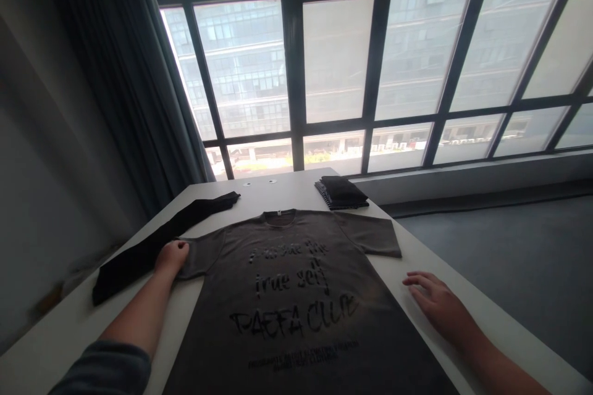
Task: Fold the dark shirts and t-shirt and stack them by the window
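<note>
A dark grey T-shirt (296, 296) with black lettering lies spread flat, front up, its collar toward the window. At the cuff of the sleeve on the left, my left hand (173, 257) is closed with its fingers curled on the fabric edge. My right hand (428, 296) is to the right of the shirt, below the other sleeve, apart from the cloth. Its fingers are loosely bent and spread, with nothing in them. The shirt's lower hem runs out of the bottom of the view.
The shirt lies on a white table (287, 188). Long black folded trousers or similar cloth (157, 241) lie along its left side. A small stack of folded dark clothes (341, 192) sits at the far right edge. Beyond are large windows (338, 62) and a dark curtain (125, 74).
</note>
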Motion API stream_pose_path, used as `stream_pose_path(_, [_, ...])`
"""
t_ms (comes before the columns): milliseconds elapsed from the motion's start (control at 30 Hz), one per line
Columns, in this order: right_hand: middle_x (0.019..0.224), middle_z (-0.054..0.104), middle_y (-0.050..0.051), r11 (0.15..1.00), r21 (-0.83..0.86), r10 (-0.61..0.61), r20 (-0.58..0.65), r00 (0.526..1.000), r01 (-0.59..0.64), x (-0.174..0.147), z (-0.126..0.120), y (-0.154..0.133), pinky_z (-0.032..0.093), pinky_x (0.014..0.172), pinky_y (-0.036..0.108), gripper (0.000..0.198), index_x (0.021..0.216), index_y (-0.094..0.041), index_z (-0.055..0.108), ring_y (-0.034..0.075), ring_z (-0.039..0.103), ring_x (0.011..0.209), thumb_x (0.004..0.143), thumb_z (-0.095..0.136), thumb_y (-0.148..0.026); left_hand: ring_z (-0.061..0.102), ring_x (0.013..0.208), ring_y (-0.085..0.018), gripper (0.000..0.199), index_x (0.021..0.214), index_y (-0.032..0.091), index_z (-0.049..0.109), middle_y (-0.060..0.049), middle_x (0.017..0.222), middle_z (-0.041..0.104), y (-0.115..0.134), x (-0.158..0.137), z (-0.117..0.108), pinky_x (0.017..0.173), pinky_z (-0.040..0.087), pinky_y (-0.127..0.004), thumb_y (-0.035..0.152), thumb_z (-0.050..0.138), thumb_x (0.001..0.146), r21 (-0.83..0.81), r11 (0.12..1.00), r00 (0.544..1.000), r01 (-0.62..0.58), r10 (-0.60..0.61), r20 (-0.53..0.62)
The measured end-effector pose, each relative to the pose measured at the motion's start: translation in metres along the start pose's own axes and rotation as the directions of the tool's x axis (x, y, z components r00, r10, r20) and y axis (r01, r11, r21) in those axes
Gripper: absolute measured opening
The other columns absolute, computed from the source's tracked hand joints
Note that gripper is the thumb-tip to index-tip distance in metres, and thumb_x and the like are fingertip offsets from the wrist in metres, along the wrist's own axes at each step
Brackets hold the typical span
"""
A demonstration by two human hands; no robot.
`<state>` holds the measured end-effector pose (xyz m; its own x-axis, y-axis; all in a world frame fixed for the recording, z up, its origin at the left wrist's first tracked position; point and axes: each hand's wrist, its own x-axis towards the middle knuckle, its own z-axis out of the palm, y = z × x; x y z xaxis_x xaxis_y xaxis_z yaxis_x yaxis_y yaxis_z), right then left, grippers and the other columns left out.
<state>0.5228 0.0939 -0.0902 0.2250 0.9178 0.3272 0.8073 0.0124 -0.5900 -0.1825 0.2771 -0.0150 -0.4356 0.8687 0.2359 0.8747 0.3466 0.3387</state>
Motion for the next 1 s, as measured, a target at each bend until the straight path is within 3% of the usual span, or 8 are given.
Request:
stream_pose_path(133, [0.122,0.071,0.012,1.000,0.013,0.014,0.031,0.999,-0.015,0.000,-0.001,0.000,0.050,0.104,0.047,0.045,0.091,-0.023,0.078,0.031,0.066,0.113,0.080,0.045,-0.052,0.069,0.115,-0.031,0.039,0.113,0.015,0.075,-0.017,0.128,0.070,0.037,-0.009,-0.008,0.095,0.055,-0.036,0.035,0.049,0.092,0.031,0.987,0.987,-0.158,0.158,-0.027])
stream_pose_path(300, [0.121,0.071,0.012,0.999,0.043,0.003,0.050,0.999,-0.006,0.000,-0.004,-0.003,0.050,0.105,0.045,0.044,0.091,-0.024,0.079,0.030,0.066,0.113,0.080,0.046,-0.051,0.065,0.121,-0.028,0.041,0.124,0.017,0.070,-0.013,0.143,0.060,0.093,-0.033,-0.005,0.101,0.052,-0.034,0.037,0.046,0.097,0.069,0.932,0.934,-0.357,0.358,0.003])
stream_pose_path(533, [0.119,0.072,0.013,0.998,0.065,-0.026,0.045,0.999,0.023,-0.001,-0.004,-0.005,0.050,0.106,0.047,0.044,0.089,-0.023,0.079,0.031,0.066,0.112,0.080,0.047,-0.051,0.062,0.129,-0.034,0.054,0.142,0.018,0.061,-0.017,0.161,0.045,0.150,-0.082,0.037,0.107,0.047,-0.040,0.043,0.055,0.094,0.108,0.866,0.862,-0.489,0.461,0.210])
stream_pose_path(667, [0.117,0.072,0.012,0.998,0.057,-0.040,0.052,0.998,0.037,0.000,-0.004,-0.004,0.051,0.105,0.047,0.042,0.088,-0.023,0.080,0.031,0.067,0.111,0.081,0.048,-0.049,0.058,0.134,-0.039,0.073,0.152,0.025,0.054,-0.016,0.163,0.045,0.152,-0.099,0.061,0.108,0.048,-0.045,0.055,0.064,0.086,0.106,0.856,0.824,-0.506,0.444,0.352])
stream_pose_path(833, [0.117,0.072,0.011,0.997,0.039,-0.065,0.061,0.996,0.063,-0.001,-0.005,-0.004,0.052,0.105,0.046,0.039,0.088,-0.024,0.080,0.031,0.068,0.111,0.082,0.048,-0.046,0.038,0.151,-0.042,0.066,0.155,0.014,0.050,-0.021,0.164,0.040,0.130,-0.109,0.066,0.117,0.036,-0.059,0.052,0.038,0.102,0.131,0.871,0.842,-0.473,0.403,0.360])
stream_pose_path(933, [0.118,0.072,0.011,0.997,0.030,-0.074,0.060,0.995,0.072,-0.001,-0.003,-0.002,0.051,0.105,0.046,0.038,0.088,-0.024,0.080,0.031,0.067,0.112,0.082,0.049,-0.045,0.032,0.156,-0.033,0.064,0.158,0.013,0.045,-0.016,0.168,0.035,0.113,-0.118,0.061,0.125,0.030,-0.051,0.044,0.036,0.104,0.095,0.848,0.807,-0.521,0.454,0.378])
stream_pose_path(1000, [0.118,0.072,0.012,0.997,0.022,-0.081,0.064,0.995,0.080,-0.001,0.000,0.000,0.051,0.106,0.047,0.037,0.088,-0.023,0.080,0.031,0.066,0.114,0.082,0.049,-0.044,0.030,0.157,-0.025,0.062,0.160,0.016,0.042,-0.010,0.171,0.031,0.100,-0.126,0.056,0.127,0.027,-0.041,0.043,0.034,0.105,0.027,0.813,0.758,-0.582,0.530,0.380])
